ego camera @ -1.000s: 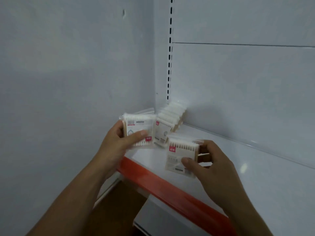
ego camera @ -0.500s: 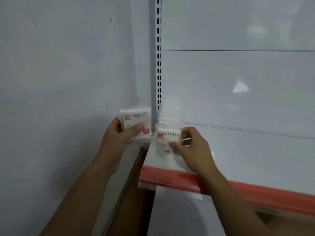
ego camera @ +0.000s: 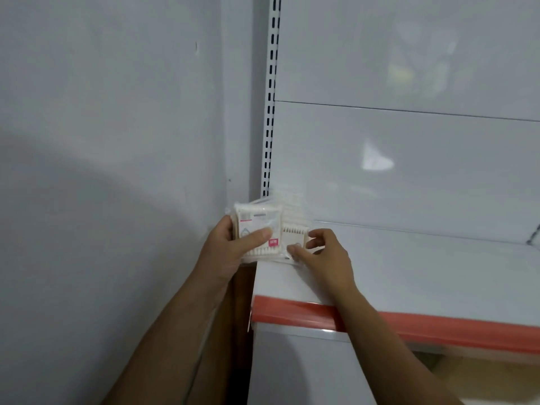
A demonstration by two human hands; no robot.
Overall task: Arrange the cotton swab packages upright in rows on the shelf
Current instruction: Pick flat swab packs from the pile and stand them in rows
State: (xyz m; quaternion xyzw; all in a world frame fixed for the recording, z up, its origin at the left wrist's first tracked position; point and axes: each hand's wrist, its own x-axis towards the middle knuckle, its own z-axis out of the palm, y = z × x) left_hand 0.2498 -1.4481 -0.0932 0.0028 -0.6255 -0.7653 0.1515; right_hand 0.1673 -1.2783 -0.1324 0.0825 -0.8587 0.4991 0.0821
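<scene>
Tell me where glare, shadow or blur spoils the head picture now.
Head view: a white glare patch on the shelf's back panel; a broad soft shadow across the left wall; the package in the left hand is slightly blurred, its small print unreadable.

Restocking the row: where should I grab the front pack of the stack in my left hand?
Pinch the front pack by its right edge, from the right: your left hand lays its thumb across the face and wraps its left edge, leaving the right side bare.
</scene>
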